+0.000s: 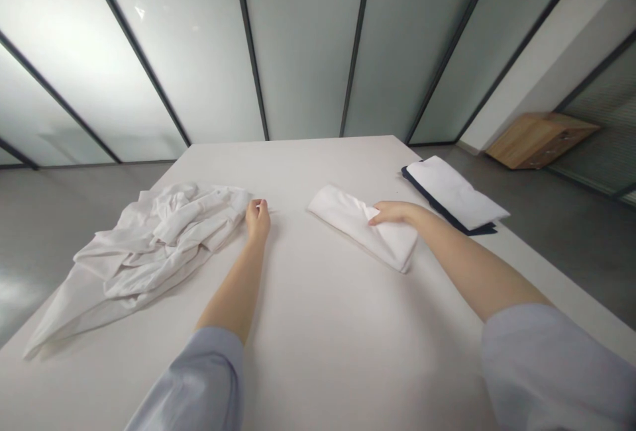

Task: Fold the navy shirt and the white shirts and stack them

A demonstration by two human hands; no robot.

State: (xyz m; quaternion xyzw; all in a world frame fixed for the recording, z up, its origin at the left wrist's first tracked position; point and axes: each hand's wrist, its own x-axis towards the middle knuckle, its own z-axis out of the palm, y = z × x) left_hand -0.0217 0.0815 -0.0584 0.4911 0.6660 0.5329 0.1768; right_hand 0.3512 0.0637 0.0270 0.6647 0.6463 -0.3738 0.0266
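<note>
right hand (pixel 390 211) grips a folded white cloth (pixel 348 214); left of that cloth, left hand (pixel 258 220) curls, hold unclear; best pinch all layers evenly.

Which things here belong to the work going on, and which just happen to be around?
Seemingly in the work:
folded white cloth, in the right hand
crumpled white cloth, beside the left hand
perhaps the white-and-dark folded stack

Just around:
wooden cabinet
frosted panels
</note>
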